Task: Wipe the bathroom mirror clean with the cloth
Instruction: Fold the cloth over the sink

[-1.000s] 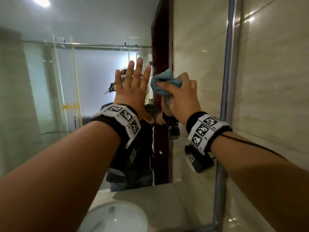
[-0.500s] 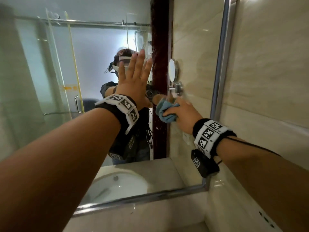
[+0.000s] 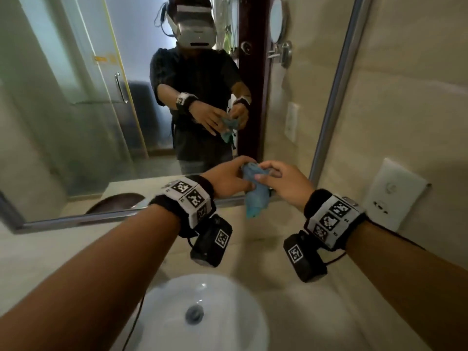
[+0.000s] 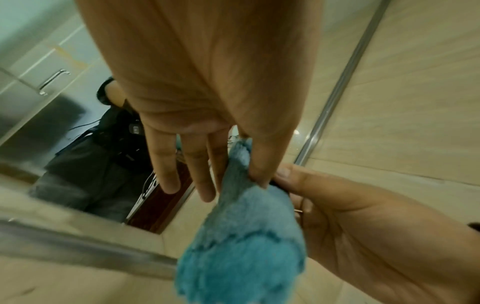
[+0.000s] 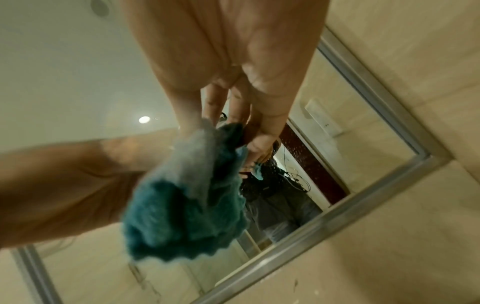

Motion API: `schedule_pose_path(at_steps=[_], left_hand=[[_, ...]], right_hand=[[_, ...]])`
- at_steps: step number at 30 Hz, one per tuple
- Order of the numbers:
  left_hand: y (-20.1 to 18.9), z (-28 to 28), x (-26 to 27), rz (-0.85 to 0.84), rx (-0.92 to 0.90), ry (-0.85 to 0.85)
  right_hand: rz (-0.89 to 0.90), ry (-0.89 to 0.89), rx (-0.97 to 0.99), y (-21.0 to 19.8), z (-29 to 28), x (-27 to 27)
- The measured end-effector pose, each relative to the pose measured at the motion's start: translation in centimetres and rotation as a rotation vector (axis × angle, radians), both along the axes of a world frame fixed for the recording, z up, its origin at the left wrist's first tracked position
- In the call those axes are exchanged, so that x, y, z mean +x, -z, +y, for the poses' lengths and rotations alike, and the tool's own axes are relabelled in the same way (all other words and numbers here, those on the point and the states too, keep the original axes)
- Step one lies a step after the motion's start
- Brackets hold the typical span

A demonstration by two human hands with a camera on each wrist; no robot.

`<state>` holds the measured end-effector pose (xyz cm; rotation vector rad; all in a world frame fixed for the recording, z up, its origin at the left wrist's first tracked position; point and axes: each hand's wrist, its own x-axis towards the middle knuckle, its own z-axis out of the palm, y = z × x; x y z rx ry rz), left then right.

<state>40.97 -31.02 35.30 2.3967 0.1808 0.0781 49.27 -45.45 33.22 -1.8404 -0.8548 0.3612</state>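
A round white ceramic basin (image 3: 202, 315) is seen nearest, set in a beige stone counter (image 3: 316, 307). Above it, the fluffy blue microfibre cloth (image 3: 255, 196) is held in mid-air between both hands, clear of the glass. The left hand (image 3: 228, 178) pinches the cloth's upper end between thumb and forefinger, with the remaining fingers (image 4: 166, 164) extended and slack. The right hand (image 3: 286, 183) grips the same upper end from the other side, fingers curled round it. The cloth is bunched and hangs with its long axis roughly vertical, loose end pointing down towards the counter. Beyond it, the metal-framed rectangular wall mirror (image 3: 336, 92) is noted, apart from the cloth, with a white wall socket plate (image 3: 392, 193) to its right.
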Motion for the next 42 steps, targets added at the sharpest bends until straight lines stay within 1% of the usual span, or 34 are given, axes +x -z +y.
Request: schedule_pose_path(at_steps=[2, 4, 6, 8, 11, 15, 16, 18, 20, 24, 26, 28, 31, 33, 36, 39, 42], left_hand=[[1.9, 0.0, -1.6, -0.043, -0.047, -0.047], [3.4, 0.0, -3.3, -0.046, -0.129, -0.078], [4.4, -0.6, -5.1, -0.044, -0.188, -0.093], [5.2, -1.2, -6.6, -0.068, -0.176, -0.125], [6.1, -2.1, -8.7, -0.089, -0.165, -0.188], [7.7, -3.9, -11.3, -0.065, -0.054, -0.293], [8.2, -4.2, -12.0, -0.057, -0.040, -0.325], [9.2, -4.8, -13.7, -0.045, -0.001, -0.368], [10.2, -4.9, -15.4, -0.044, 0.045, -0.380], [10.8, -4.1, -17.6, -0.063, 0.101, -0.462], [10.5, -3.9, -17.9, -0.072, 0.055, -0.496], [10.3, -3.9, -18.2, -0.063, -0.004, -0.489], [10.5, -3.5, -18.8, -0.050, 0.015, -0.458], [10.5, -2.6, -19.6, -0.055, 0.002, -0.443], [10.2, -0.4, -21.6, -0.024, 0.012, -0.438], [10.4, 2.2, -23.9, 0.006, 0.057, -0.397], [10.8, 4.3, -25.9, 0.013, -0.002, -0.336]], right_hand=[[0.105, -0.069, 0.026, 1.1, -0.4, -1.4], [0.088, -0.107, 0.005, 2.2, -0.9, -2.4], [0.019, -0.125, -0.007, 2.9, -1.5, -3.6], [-0.037, -0.137, -0.014, 3.5, -1.9, -4.5], [-0.053, -0.136, -0.019, 4.5, -2.3, -5.7], [-0.188, -0.084, -0.025, 6.3, -3.3, -7.5], [-0.189, -0.074, -0.014, 6.8, -3.4, -7.7], [-0.112, -0.072, -0.014, 8.0, -3.3, -8.1], [-0.031, -0.080, -0.072, 9.0, -3.2, -8.8], [0.050, -0.170, -0.144, 9.6, -2.9, -11.3], [0.107, -0.244, -0.144, 9.4, -2.6, -12.4], [0.141, -0.308, -0.120, 9.2, -2.4, -13.2], [0.152, -0.406, -0.115, 8.9, -1.8, -14.2], [0.070, -0.425, -0.164, 8.9, -1.1, -14.8], [-0.130, -0.367, -0.211, 9.3, 0.4, -15.7], [-0.165, -0.249, -0.247, 9.7, 1.6, -16.5], [-0.211, -0.199, -0.262, 9.9, 3.1, -18.0]])
